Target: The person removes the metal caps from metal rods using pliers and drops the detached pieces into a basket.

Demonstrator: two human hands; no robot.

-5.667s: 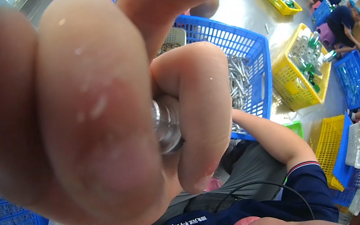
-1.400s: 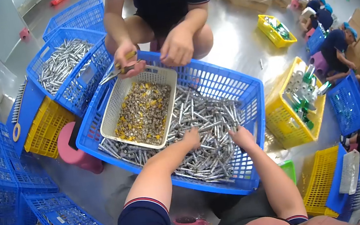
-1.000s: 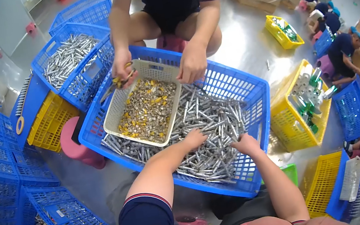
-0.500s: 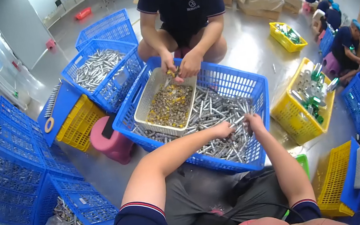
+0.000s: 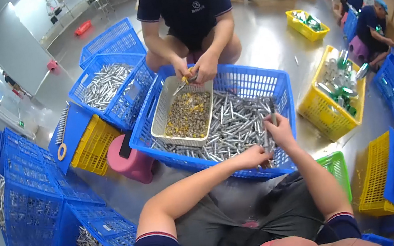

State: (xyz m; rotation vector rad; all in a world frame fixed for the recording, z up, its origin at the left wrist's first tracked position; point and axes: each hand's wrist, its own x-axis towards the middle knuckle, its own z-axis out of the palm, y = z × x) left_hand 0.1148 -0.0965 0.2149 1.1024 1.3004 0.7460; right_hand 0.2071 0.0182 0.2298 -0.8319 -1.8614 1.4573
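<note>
My left hand [image 5: 254,156] is closed at the near right part of a large blue basket [image 5: 182,160]; what its fingertips grip is too small to name. Just to its right, my right hand [image 5: 279,130] pinches a slim dark metal part [image 5: 273,110] that points away from me. Many silvery metal parts [image 5: 234,127] fill the basket around both hands. On them, at the basket's left side, rests a cream tray [image 5: 154,119] of small brownish and yellow pieces [image 5: 188,116].
Across the basket a co-worker squats, with pliers [image 5: 183,85] in the hands over the tray. At left are blue baskets [image 5: 125,95] and a pink stool [image 5: 136,163]. Yellow baskets [image 5: 327,115] and a green one [image 5: 337,168] stand at right, with several people beyond.
My left hand has moved nearer to me and slightly right. My right hand has turned upward, and a slim part now shows above its fingers. The view has tilted a little.
</note>
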